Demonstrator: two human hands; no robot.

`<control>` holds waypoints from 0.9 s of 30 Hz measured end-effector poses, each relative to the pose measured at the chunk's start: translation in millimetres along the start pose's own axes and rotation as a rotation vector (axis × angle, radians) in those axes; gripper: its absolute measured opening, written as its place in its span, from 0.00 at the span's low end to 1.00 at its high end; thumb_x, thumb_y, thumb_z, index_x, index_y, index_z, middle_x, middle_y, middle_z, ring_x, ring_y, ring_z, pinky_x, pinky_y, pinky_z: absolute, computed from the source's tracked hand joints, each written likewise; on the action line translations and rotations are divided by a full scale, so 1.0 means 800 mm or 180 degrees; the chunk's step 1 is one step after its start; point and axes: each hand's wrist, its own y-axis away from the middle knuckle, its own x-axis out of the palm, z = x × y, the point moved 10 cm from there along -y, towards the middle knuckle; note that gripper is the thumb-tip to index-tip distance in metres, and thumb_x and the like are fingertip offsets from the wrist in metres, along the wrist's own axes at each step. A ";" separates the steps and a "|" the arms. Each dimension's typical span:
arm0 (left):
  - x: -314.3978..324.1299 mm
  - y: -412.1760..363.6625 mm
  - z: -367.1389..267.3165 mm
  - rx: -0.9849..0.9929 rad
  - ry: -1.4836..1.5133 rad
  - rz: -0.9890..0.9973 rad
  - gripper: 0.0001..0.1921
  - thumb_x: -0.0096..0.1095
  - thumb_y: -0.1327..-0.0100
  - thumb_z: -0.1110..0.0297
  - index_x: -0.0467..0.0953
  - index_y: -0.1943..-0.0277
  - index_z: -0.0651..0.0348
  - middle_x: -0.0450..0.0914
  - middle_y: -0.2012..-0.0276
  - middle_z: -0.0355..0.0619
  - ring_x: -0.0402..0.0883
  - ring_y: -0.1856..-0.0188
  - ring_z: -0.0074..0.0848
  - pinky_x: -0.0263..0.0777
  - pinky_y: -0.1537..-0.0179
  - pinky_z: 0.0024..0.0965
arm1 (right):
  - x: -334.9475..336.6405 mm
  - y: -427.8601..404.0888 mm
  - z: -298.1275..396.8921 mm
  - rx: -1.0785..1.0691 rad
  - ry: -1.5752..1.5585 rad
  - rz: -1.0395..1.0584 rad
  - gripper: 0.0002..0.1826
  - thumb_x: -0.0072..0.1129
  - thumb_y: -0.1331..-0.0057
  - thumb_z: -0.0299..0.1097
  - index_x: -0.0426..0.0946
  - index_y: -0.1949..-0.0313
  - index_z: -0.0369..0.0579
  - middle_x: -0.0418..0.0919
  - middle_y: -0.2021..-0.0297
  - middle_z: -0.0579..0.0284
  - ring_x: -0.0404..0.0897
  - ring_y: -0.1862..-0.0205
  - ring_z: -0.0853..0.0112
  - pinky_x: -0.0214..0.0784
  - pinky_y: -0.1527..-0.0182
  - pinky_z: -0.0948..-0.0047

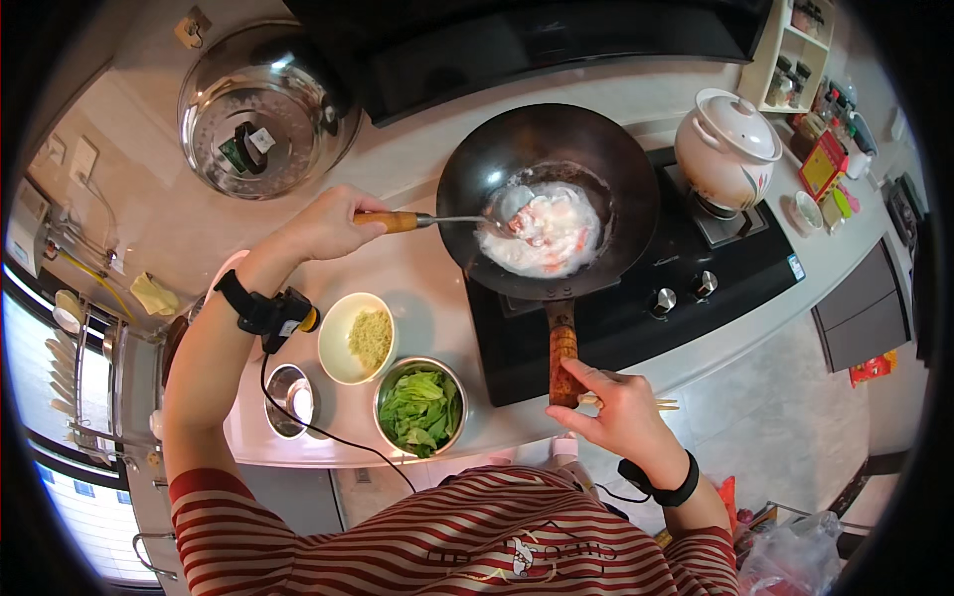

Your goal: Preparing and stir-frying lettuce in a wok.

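My left hand (pixel 339 223) is closed around the wooden handle of a metal ladle (pixel 402 221). The ladle's bowl rests in a white, bubbling mixture with pinkish pieces (pixel 555 231) inside a dark wok (pixel 611 179). At the wok's wooden handle (pixel 564 357), my right hand (pixel 622 410) has its thumb and forefinger against the end, and light wooden chopsticks (pixel 663 404) stick out from under its palm. Left of the stove stand a white bowl of yellowish crumbly food (pixel 328 339), a metal bowl of leafy greens (pixel 421 408) and a small metal bowl with something white (pixel 272 395).
A lidded ceramic pot (pixel 723 149) stands on the right burner of the black gas stove (pixel 618 328). A large shiny metal basin (pixel 201 112) lies at the back left. Jars and a red-yellow box (pixel 823 165) crowd the right end. The range hood (pixel 551 48) overhangs the back.
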 end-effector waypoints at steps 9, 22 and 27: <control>-0.011 0.026 -0.106 0.0171 -0.0605 -0.0115 0.15 0.60 0.48 0.70 0.77 0.56 0.65 0.79 0.67 0.59 0.78 0.65 0.47 0.71 0.62 0.36 | -0.056 0.010 -0.037 0.0401 -0.0167 -0.0424 0.20 0.67 0.50 0.35 0.77 0.60 0.36 0.80 0.73 0.47 0.81 0.74 0.63 0.73 0.71 0.72; -0.014 0.014 0.033 -0.0821 0.0498 0.0320 0.13 0.58 0.45 0.72 0.79 0.57 0.66 0.77 0.75 0.39 0.71 0.75 0.17 0.66 0.72 0.22 | -0.106 0.029 -0.070 0.0603 -0.0207 -0.0941 0.13 0.63 0.47 0.26 0.78 0.62 0.35 0.78 0.81 0.59 0.63 0.88 0.83 0.54 0.84 0.82; 0.009 0.000 0.045 -0.1035 0.0855 0.0516 0.12 0.58 0.44 0.73 0.79 0.57 0.67 0.75 0.77 0.36 0.69 0.77 0.15 0.62 0.75 0.18 | -0.100 0.033 -0.082 0.0741 -0.0199 -0.0871 0.12 0.62 0.47 0.27 0.78 0.63 0.35 0.78 0.82 0.58 0.64 0.88 0.82 0.54 0.84 0.82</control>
